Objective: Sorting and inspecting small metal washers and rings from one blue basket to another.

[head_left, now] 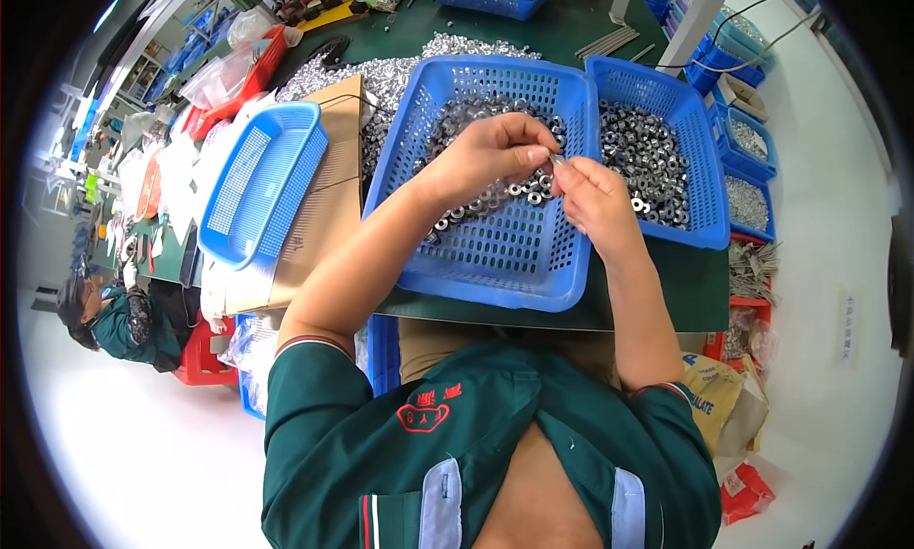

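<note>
- Small metal part (555,159): thin, silvery, pinched between fingertips of both hands, held above the basket.
- Blue plastic basket (533,273): slotted, tilted toward the person, holding loose metal nuts (495,201).

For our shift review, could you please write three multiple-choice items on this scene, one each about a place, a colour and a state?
1. Where do both hands meet?
A. Over the middle blue basket
B. Over the cardboard sheet
C. Over the red crate

2. What colour is the empty shallow tray on the left?
A. Red
B. Blue
C. Green

3. What is the state of the left hand?
A. Flat and open on the table
B. Out of view
C. Fingers pinched on a small metal part

Answers:
1 A: the left hand and right hand meet above the middle blue basket, which holds metal nuts.
2 B: the shallow tray is blue.
3 C: its fingertips close on a small metal part, which the right hand also touches.
</note>
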Available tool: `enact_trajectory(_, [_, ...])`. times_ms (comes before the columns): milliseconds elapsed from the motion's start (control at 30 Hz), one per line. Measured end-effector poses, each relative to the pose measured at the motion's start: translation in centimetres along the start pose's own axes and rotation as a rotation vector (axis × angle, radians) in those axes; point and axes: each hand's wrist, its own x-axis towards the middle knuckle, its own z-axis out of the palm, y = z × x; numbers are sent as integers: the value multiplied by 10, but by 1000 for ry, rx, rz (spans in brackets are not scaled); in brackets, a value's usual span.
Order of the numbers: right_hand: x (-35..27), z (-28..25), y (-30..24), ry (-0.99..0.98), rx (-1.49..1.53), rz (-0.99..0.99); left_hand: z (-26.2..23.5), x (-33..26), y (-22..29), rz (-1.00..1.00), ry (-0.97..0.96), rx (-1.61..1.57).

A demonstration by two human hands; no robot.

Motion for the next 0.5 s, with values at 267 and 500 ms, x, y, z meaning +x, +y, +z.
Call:
enact_trajectory(267, [-4, 7, 20, 197, -60, -204, -4, 14, -45, -360, 51, 401])
enact_trajectory(500, [-8, 9, 20, 172, 55, -243, 11, 15, -64, -137, -184, 1545])
